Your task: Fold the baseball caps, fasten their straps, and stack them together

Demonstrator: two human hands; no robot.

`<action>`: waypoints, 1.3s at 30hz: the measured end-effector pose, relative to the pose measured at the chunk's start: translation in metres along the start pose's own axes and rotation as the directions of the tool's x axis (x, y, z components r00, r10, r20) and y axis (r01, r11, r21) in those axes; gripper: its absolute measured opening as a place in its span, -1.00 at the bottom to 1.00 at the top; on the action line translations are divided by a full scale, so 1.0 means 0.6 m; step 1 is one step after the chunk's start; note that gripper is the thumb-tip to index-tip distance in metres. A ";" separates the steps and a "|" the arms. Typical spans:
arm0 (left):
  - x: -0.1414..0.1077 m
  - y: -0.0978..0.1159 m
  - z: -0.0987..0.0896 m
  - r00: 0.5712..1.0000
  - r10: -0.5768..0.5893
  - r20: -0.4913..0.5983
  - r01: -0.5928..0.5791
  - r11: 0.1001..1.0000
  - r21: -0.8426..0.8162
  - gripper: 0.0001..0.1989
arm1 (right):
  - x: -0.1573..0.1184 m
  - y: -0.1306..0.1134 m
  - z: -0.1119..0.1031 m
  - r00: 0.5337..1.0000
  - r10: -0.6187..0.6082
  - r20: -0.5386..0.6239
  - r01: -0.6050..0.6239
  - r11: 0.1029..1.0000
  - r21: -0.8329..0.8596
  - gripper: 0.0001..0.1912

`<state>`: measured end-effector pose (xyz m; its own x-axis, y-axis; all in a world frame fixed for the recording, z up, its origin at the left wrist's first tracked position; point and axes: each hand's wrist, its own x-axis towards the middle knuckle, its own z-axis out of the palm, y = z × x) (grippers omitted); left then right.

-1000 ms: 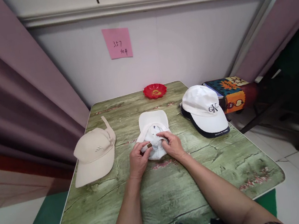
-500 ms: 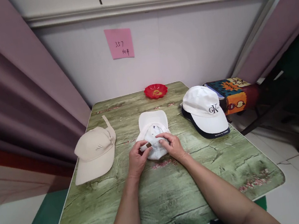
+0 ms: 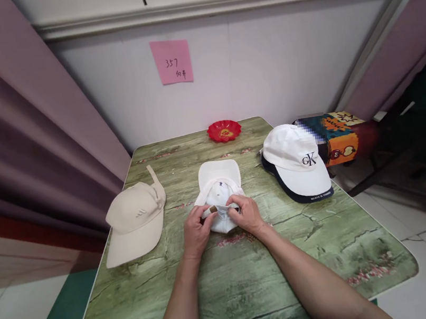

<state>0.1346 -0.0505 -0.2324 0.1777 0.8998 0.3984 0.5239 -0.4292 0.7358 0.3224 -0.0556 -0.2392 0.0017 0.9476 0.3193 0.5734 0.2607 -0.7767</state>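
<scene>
A white baseball cap (image 3: pixel 218 172) lies upside down mid-table, its brim pointing away from me and its pale inside showing. My left hand (image 3: pixel 198 229) pinches the left part of its back strap, where a small brown patch shows by the fingertips. On the other side my right hand (image 3: pixel 246 214) grips the right part of the strap between thumb and fingers. The strap's two parts meet or nearly meet between my hands; whether they are joined I cannot tell. To the left rests a beige cap (image 3: pixel 136 219) with its strap end sticking up.
At the right edge a white cap with dark letters (image 3: pixel 291 145) sits stacked on a navy-brimmed cap (image 3: pixel 301 198). A red scalloped dish (image 3: pixel 224 131) stands at the back of the green table (image 3: pixel 232 284). Beyond the right edge is a colourful printed box (image 3: pixel 339 135).
My right fingers have closed onto the right part of the strap, and it now reaches toward the left part. The view has shifted slightly.
</scene>
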 end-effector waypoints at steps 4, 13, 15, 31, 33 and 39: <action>0.002 -0.003 0.002 0.998 -0.058 -0.002 0.057 0.997 -0.051 -0.83 | 0.001 -0.001 -0.001 1.000 0.003 0.007 -0.003 1.000 0.003 -0.84; 0.009 -0.009 0.001 0.985 -0.170 -0.020 0.160 0.958 -0.237 -0.78 | 0.007 -0.004 0.002 1.000 0.000 0.006 -0.001 0.997 0.073 -0.75; 0.011 -0.011 0.000 0.985 -0.171 -0.013 0.164 0.964 -0.209 -0.78 | 0.008 -0.004 0.003 1.000 0.009 0.003 -0.009 0.998 0.059 -0.78; 0.019 -0.008 0.001 0.984 -0.172 0.042 0.176 0.980 -0.098 -0.83 | 0.012 -0.003 0.002 1.000 0.026 0.015 -0.027 0.997 0.068 -0.77; 0.018 -0.008 0.002 0.984 -0.168 0.062 0.175 0.977 -0.123 -0.82 | 0.010 -0.007 -0.001 1.000 0.005 0.007 -0.006 0.994 0.109 -0.73; 0.013 0.003 0.000 0.984 -0.060 0.165 0.089 0.981 -0.174 -0.82 | 0.007 -0.016 -0.003 0.998 -0.043 0.056 0.040 0.998 0.054 -0.74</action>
<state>0.1367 -0.0442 -0.2282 0.2814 0.9245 0.2573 0.3844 -0.3543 0.8525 0.3182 -0.0542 -0.2294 -0.0683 0.9445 0.3214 0.5280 0.3075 -0.7916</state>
